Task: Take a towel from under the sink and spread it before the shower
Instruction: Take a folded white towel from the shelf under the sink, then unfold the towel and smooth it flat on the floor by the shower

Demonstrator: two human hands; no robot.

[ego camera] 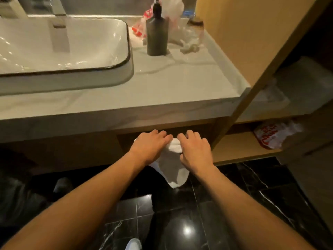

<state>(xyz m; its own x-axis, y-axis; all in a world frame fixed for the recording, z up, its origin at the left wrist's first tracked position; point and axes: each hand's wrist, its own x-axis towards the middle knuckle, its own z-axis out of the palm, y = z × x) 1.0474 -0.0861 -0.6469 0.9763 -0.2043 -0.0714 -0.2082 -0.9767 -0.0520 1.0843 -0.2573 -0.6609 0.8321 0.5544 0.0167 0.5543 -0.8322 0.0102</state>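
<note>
Two bare forearms reach from the bottom of the view over a black marble floor toward the open shelf under a pale counter, where a white sink sits at left and a dark pump bottle stands beside crumpled plastic bags at the back. To the right, a wooden side shelf holds a red-and-white packet. Both hands meet at the shelf mouth on a white towel, which lies half out of the space under the counter, its loose end drooping toward the floor. The left hand lies over the towel's upper left part, fingers bent down onto the cloth; the right hand covers its right side, fingers curled over the folded edge, thumb tucked against the fabric. Whether either hand pinches the cloth underneath cannot be told from above, though both appear to grip it. By the look of it, the fetching step is in hand and nearly done: the towel is not yet clear of the shelf. The next move calls for drawing it fully out, lifting the hanging end off the floor, then carrying it to the shower, which is out of view, and opening it flat there.
</note>
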